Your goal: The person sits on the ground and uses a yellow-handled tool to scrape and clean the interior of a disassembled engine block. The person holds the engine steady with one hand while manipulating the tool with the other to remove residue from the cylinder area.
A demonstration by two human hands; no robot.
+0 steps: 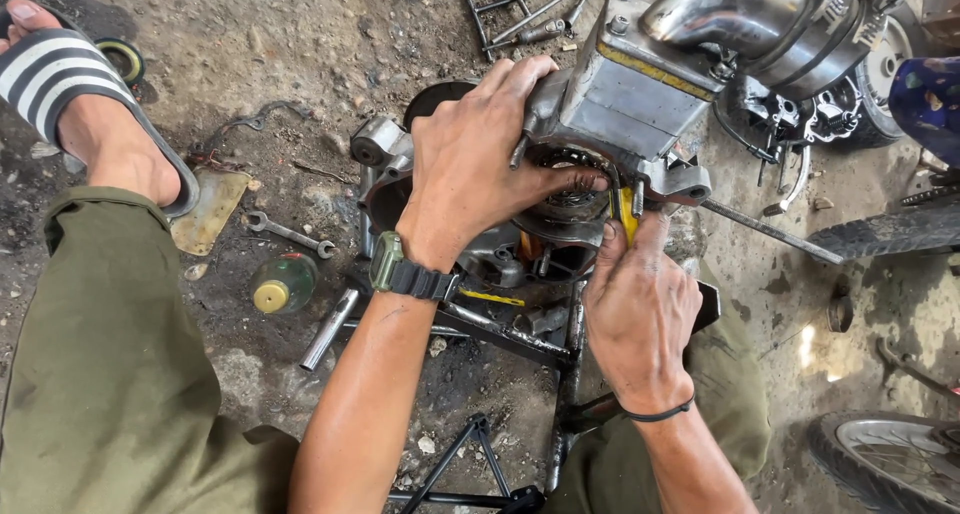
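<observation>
Head view | left hand [470, 169] covers engine [620, 104] | right hand [635, 304] hides yellow tool [626, 210]

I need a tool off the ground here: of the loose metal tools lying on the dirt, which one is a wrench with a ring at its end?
The small wrench lying left of the engine, just above the green bottle. The shiny tube below it is plain and round, without any ring end.

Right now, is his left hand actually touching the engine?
Touching. The head view shows the left hand spread flat on the engine, fingers curled over its top edge and thumb pressed against its round opening, with no gap.
</observation>
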